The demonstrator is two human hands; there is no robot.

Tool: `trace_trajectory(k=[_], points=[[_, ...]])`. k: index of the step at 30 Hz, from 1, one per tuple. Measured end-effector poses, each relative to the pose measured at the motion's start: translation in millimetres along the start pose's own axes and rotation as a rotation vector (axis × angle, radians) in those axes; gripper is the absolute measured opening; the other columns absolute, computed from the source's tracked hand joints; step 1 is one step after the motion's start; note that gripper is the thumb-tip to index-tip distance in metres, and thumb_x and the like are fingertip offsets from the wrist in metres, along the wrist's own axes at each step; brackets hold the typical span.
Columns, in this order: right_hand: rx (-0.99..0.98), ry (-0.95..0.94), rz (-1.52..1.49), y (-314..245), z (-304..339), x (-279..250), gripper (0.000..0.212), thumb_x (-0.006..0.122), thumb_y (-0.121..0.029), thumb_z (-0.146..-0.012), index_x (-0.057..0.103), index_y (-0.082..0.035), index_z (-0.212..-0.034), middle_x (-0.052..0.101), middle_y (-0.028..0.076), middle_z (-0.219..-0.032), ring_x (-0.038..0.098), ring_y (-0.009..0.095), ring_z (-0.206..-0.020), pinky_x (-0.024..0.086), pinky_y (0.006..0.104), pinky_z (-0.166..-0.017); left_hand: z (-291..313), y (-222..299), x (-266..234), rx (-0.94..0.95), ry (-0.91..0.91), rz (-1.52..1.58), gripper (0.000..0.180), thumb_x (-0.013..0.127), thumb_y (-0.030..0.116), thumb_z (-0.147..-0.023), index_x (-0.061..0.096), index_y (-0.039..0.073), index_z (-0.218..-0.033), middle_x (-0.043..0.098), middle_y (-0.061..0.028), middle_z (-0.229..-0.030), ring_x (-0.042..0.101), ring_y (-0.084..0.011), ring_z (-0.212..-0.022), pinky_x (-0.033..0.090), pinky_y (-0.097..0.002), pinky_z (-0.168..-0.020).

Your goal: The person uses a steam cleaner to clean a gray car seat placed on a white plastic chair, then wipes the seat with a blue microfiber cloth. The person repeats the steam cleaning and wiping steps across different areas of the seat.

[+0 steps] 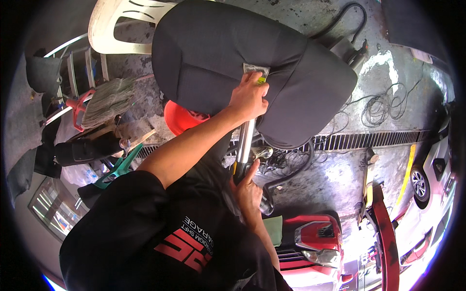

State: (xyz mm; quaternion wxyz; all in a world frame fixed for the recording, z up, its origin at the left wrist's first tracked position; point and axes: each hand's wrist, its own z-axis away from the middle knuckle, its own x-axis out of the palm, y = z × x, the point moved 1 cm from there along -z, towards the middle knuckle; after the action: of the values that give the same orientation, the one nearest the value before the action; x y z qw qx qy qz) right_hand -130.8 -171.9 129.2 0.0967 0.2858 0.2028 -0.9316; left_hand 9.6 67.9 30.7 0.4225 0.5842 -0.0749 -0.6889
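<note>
A large black padded car seat (pixel 208 43) lies in front of me. My left hand (pixel 250 97) grips the upper end of a vacuum wand (pixel 246 140), close behind its clear flat nozzle (pixel 256 70). The nozzle rests on the seat's dark fabric, which creases beside it. Nearer my body, my right hand (pixel 247 191) is closed around the wand's black lower grip, with one finger stretched along it. A black corrugated hose (pixel 291 177) curves away to the right of that hand.
A white plastic chair (pixel 104 29) stands at the far left, a red bucket (pixel 177 119) by the seat. Cables (pixel 383 106) coil on the floor near a drain grate (pixel 374 139). Rightward are a red post (pixel 386 237), a red vehicle (pixel 315 237) and a white car (pixel 437 184).
</note>
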Motion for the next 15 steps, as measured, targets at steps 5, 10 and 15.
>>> trace_trajectory(k=[5, 10, 15], points=[[0.043, -0.08, -0.063, 3, 10, 9, 0.124, 0.073, -0.049, -0.096, -0.01, 0.011, -0.165, 0.073, 0.027, -0.072, 0.072, 0.046, -0.06, 0.058, 0.0564, -0.056, 15, -5, 3, -0.029, -0.041, 0.028, 0.016, 0.078, 0.008, -0.075, 0.065, 0.005, -0.085, 0.057, -0.0198, -0.148, 0.056, -0.0426, -0.136, 0.057, -0.05, -0.101], [0.034, -0.144, -0.054, 4, 28, 15, 0.126, 0.075, -0.05, -0.096, -0.011, 0.011, -0.165, 0.074, 0.024, -0.072, 0.073, 0.042, -0.06, 0.059, 0.0538, -0.055, 32, -7, 7, -0.05, -0.085, 0.022, 0.018, 0.078, 0.009, -0.075, 0.061, 0.005, -0.081, 0.058, -0.0201, -0.148, 0.057, -0.0425, -0.135, 0.057, -0.05, -0.101], [0.07, -0.228, -0.085, 6, 60, 2, 0.13, 0.078, -0.052, -0.093, -0.012, 0.006, -0.168, 0.076, 0.022, -0.076, 0.074, 0.04, -0.06, 0.059, 0.0528, -0.054, 59, -7, 20, -0.045, -0.119, -0.036, 0.017, 0.078, 0.009, -0.075, 0.062, 0.006, -0.079, 0.059, -0.0209, -0.147, 0.056, -0.0412, -0.139, 0.057, -0.0499, -0.103]])
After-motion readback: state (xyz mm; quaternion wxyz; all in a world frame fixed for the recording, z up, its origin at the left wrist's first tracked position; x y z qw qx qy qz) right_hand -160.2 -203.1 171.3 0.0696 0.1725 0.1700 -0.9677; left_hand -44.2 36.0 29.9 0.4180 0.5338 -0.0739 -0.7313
